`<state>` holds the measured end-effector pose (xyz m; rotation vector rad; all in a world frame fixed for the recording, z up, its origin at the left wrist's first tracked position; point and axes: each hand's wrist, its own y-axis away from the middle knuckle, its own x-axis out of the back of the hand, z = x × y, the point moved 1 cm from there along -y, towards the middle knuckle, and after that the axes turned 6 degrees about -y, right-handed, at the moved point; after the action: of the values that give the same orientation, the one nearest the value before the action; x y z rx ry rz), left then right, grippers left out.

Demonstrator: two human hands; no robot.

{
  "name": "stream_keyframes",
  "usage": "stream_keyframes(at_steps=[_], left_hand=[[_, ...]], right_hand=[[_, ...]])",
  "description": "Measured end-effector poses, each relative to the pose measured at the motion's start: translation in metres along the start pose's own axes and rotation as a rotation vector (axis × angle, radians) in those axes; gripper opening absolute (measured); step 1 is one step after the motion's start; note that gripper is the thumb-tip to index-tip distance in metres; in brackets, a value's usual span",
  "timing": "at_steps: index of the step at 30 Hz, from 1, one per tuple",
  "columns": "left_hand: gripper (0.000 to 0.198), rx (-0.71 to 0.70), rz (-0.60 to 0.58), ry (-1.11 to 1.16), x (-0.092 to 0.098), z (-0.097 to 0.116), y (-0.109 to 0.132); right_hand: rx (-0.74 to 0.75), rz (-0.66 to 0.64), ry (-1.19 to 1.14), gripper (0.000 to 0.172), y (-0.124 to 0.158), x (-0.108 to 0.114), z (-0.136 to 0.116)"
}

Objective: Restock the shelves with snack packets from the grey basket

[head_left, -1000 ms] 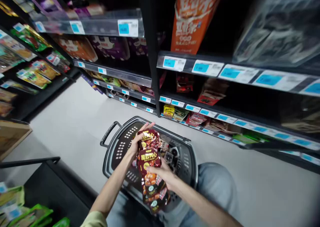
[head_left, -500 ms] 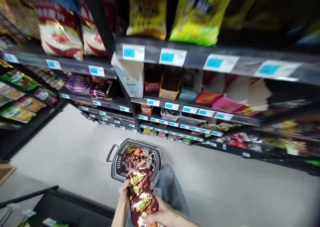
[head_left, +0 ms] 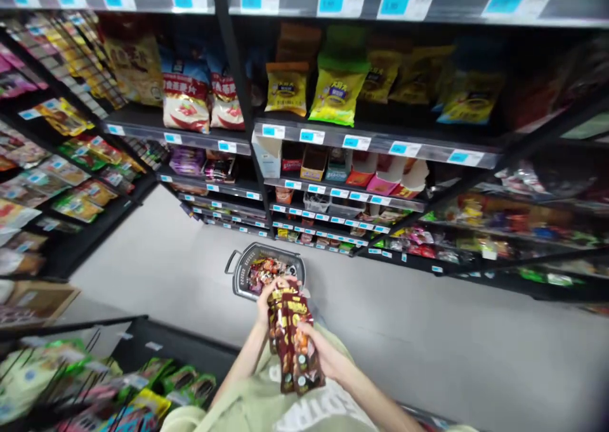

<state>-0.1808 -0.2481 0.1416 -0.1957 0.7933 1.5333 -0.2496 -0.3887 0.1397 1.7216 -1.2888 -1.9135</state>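
Observation:
Several brown snack packets (head_left: 302, 349) with yellow lettering are held in front of my body, fanned side by side. My left hand (head_left: 267, 297) wraps round their far left edge. My right hand (head_left: 311, 332) grips them from the right, thumb across the front of the nearest packet. Just beyond the hands, a grey shopping basket (head_left: 236, 278) stands on the floor, with colourful snack packets (head_left: 266, 272) inside. The packets and hands cover part of its near side.
Black shelves with bagged snacks (head_left: 339, 89) and opened display boxes (head_left: 314, 164) stand ahead. More racks of packets (head_left: 80, 200) line the left. A low black display (head_left: 185, 349) is at the lower left, with a cardboard box (head_left: 40, 302) nearby. Grey floor (head_left: 404, 318) extends right.
My view has risen and pulled back, so the basket and shelves look smaller. The packets have turned and spread, showing their long fronts. Both hands keep hold of them.

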Motion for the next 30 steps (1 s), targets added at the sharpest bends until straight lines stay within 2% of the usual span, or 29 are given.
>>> stream_keyframes(at_steps=[4, 8, 11, 14, 16, 19, 22, 24, 27, 30], left_hand=[[0.031, -0.043, -0.041, 0.002, -0.010, -0.014, 0.019], [0.038, 0.111, -0.192, 0.028, -0.018, -0.028, 0.025], [0.040, 0.191, -0.256, -0.028, -0.025, -0.038, 0.027], [0.038, 0.150, -0.260, -0.065, -0.042, -0.048, 0.028], [0.034, 0.063, -0.271, -0.088, -0.064, -0.057, 0.027], [0.029, -0.042, -0.298, -0.139, -0.108, -0.078, 0.022], [0.032, -0.044, -0.290, -0.192, -0.155, -0.104, 0.007], [0.034, -0.034, -0.305, -0.233, -0.185, -0.118, -0.007], [0.039, -0.017, -0.388, -0.302, -0.227, -0.132, -0.031], [0.044, 0.045, -0.469, -0.346, -0.260, -0.141, -0.053]], right_hand=[[0.060, 0.043, 0.002, 0.060, 0.003, 0.024, 0.005], [0.144, 0.035, 0.023, 0.071, -0.002, 0.044, 0.005], [0.206, 0.048, 0.035, 0.069, 0.003, 0.053, 0.003], [0.235, 0.036, 0.065, 0.063, 0.019, 0.065, -0.009], [0.259, 0.003, 0.089, 0.064, 0.036, 0.079, -0.026], [0.253, -0.109, 0.131, 0.071, 0.064, 0.112, -0.063], [0.202, -0.240, 0.157, 0.075, 0.093, 0.148, -0.106], [0.210, -0.278, 0.148, 0.076, 0.110, 0.167, -0.130], [0.288, -0.247, 0.096, 0.074, 0.132, 0.186, -0.152], [0.381, -0.147, 0.029, 0.072, 0.148, 0.196, -0.163]])
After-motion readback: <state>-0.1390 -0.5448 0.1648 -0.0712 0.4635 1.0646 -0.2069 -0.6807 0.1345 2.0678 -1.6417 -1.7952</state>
